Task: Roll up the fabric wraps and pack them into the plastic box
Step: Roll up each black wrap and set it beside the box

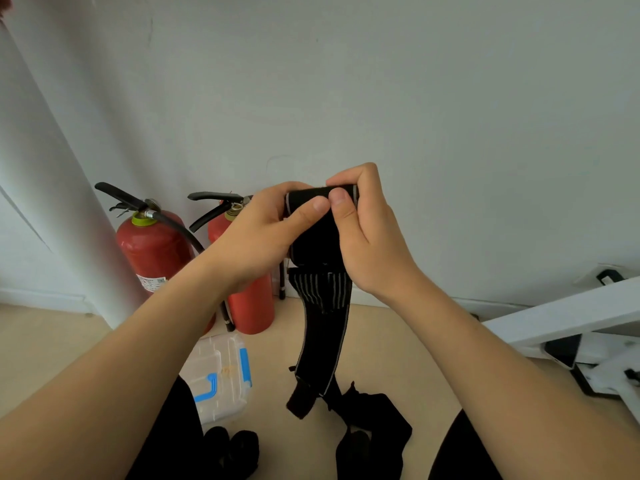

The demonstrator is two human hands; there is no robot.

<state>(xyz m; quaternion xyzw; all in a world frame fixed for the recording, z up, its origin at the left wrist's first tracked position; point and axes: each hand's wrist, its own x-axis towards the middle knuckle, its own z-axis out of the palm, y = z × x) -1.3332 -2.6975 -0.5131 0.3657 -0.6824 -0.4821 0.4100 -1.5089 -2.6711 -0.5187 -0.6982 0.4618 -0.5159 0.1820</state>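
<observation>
Both hands, left hand [263, 233] and right hand [363, 233], pinch a partly rolled black fabric wrap [322, 306], its tail hanging above the closed plastic box [221, 375].

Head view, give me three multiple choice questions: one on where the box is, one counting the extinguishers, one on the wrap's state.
1. Where is the box?
A. on the floor, left of the hanging wrap
B. on a shelf
C. in a hand

2. How many red extinguishers are there?
A. one
B. two
C. four

3. The wrap held by the left hand and right hand is:
A. fully rolled
B. rolled at the top, tail hanging
C. flat on the floor

Answers:
1 A, it sits on the floor left of the dangling tail.
2 B, two red cylinders stand side by side.
3 B, both hands pinch a roll while the rest dangles.
</observation>
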